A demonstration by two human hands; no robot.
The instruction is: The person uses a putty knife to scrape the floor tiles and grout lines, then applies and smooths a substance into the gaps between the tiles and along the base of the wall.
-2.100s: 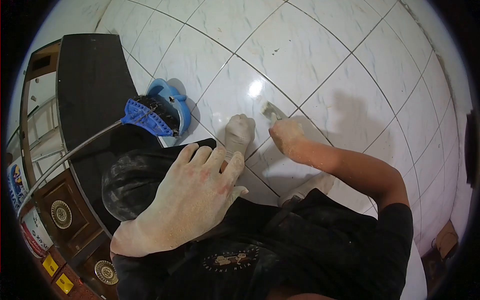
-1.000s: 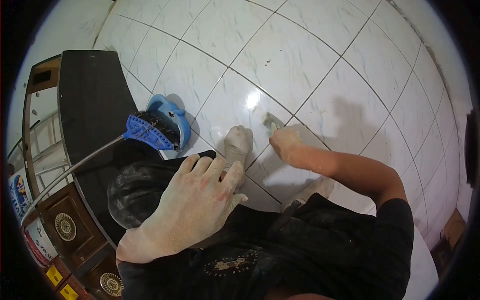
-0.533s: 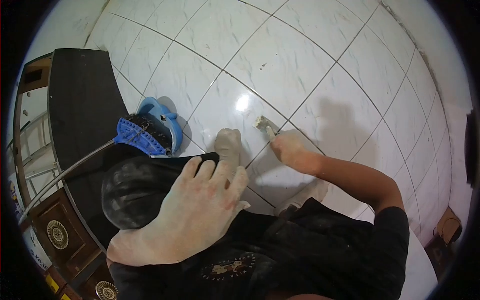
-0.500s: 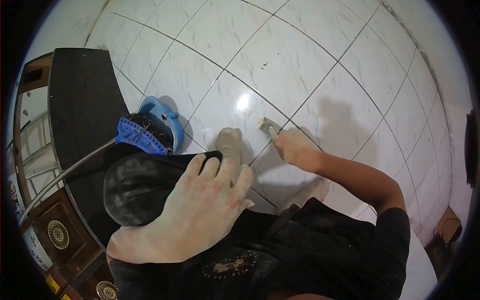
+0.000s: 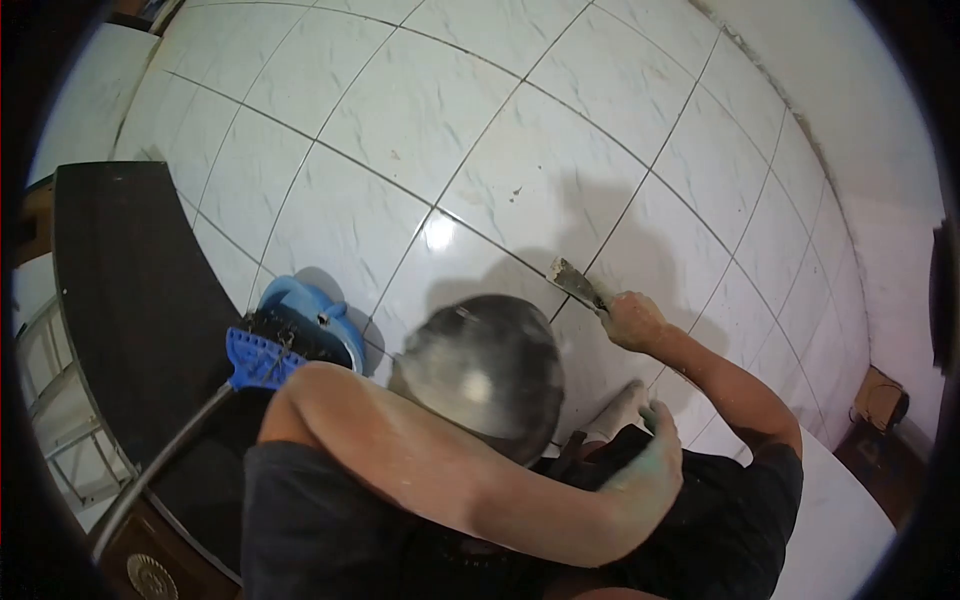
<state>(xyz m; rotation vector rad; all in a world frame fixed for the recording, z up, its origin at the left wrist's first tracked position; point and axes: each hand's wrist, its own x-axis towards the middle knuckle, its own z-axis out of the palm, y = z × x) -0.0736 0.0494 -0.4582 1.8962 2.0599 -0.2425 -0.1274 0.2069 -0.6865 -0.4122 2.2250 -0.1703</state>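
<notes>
In the head view, my right hand [image 5: 632, 320] is closed around the handle of a putty knife [image 5: 578, 284]. Its whitish, crusted blade points up and left over the tiled floor [image 5: 480, 150], close to a grout line. Across my body, my left arm reaches to the right, and my left hand [image 5: 650, 465] is beside my lap with its fingers partly apart and nothing visible in them. Above that forearm is my dark, dusty knee [image 5: 480, 380], blurred. Part of a foot [image 5: 615, 410] shows near my left hand.
On the left, a blue dustpan [image 5: 320, 315] holds dark debris, with a blue broom or rake head [image 5: 265, 360] on a long handle against it. A black panel [image 5: 140, 270] lies beside them. Small crumbs dot the tiles. A box [image 5: 880, 395] stands at the right wall.
My left hand has swung from over my knee to the right across my lap. The knee has shifted right in view. My right hand still grips the putty knife, its blade now showing more.
</notes>
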